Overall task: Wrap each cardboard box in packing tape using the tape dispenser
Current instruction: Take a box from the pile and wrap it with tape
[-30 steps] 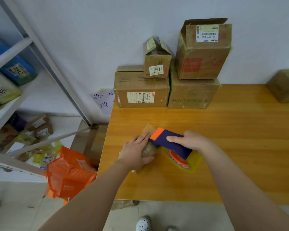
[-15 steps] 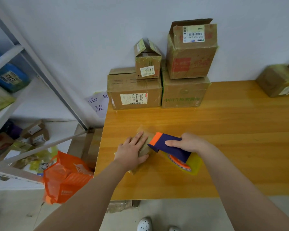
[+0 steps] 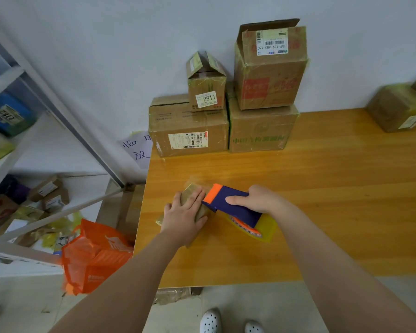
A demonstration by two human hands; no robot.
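Cardboard box (image 3: 192, 191): flat on the counter (image 3: 334, 193), pressed under the left hand (image 3: 181, 216), whose fingers are straight.
Tape dispenser (image 3: 229, 204): gripped by the right hand (image 3: 259, 200), orange nose touching the box's right edge.
Box surface: brown, small, glossy tape film.
Stacked boxes (image 3: 190, 131): against the wall, well apart.

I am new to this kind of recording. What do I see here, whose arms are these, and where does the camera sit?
There is no machine here. The two bare arms belong to a person, and the one camera is worn on that person's head, looking forward and down. The left hand lies flat on a small cardboard box on the wooden table. The right hand grips a blue and orange tape dispenser, its orange end close to that box. More stacked boxes stand at the wall. An orange bag sits on the floor beside a shelf rack.
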